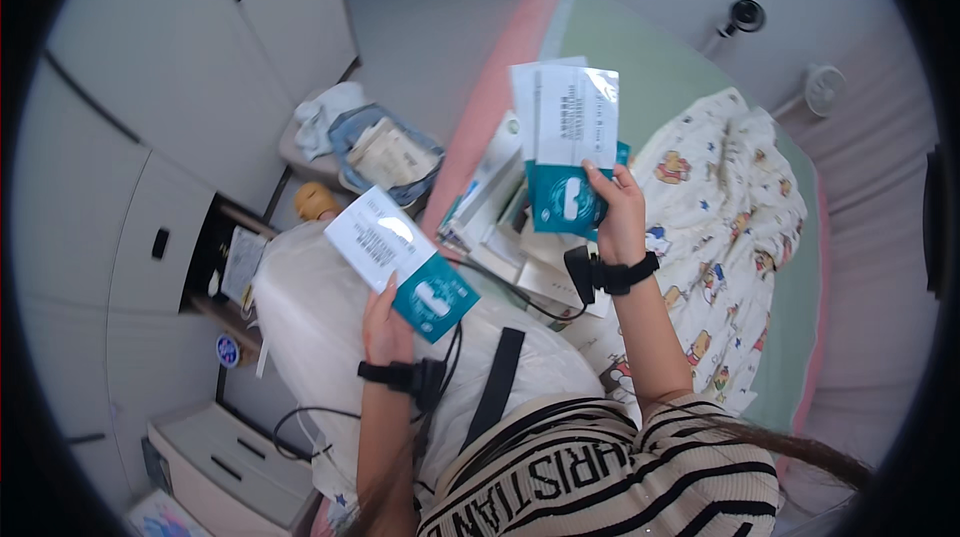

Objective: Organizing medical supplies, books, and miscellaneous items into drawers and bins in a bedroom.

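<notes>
My left hand (386, 327) grips a flat white-and-teal packet (435, 297) that bears print, tilted over my lap. Raised over the bed, my right hand (619, 207) pinches several similar packets (566, 136), fanned a little so that one shows behind another. A black strap with a small box sits on each wrist. Beneath the right hand's packets lie several books and boxes (499, 233) on the bed, partly hidden by those packets. White fabric (322, 312) covers my legs.
A cartoon-print quilt (720, 237) lies bunched on the green bed sheet (622, 27). A blue-lined basket (390, 154) with paper items stands beside the bed. Black cables (525, 297) run from my wrists. Cabinets (165, 49) and a drawer unit (232, 462) stand at left.
</notes>
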Demonstrator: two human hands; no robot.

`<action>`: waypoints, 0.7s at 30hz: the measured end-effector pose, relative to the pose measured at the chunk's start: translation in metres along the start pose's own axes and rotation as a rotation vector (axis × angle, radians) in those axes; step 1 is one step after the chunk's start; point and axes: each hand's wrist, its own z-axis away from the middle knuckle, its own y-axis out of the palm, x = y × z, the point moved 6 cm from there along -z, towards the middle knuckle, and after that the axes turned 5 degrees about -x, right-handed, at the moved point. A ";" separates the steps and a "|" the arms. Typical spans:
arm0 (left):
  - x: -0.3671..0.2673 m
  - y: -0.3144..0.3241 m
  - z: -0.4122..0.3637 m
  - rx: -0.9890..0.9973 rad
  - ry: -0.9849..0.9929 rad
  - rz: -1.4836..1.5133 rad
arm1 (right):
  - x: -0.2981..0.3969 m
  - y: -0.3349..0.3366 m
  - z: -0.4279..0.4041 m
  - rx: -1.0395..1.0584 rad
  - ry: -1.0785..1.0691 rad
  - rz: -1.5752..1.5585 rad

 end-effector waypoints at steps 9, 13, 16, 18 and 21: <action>-0.018 0.011 0.011 0.024 0.064 0.176 | -0.092 0.095 0.102 0.455 0.424 0.161; -0.023 0.004 0.015 -0.092 0.143 -0.013 | -0.106 0.101 0.111 0.472 0.392 0.315; -0.025 0.001 0.014 -0.102 0.165 -0.039 | -0.107 0.100 0.110 0.497 0.343 0.369; -0.023 -0.001 0.012 -0.116 0.157 -0.056 | -0.103 0.098 0.104 0.492 0.299 0.393; -0.022 0.003 0.012 -0.076 0.125 -0.075 | -0.096 0.099 0.084 0.494 0.150 0.418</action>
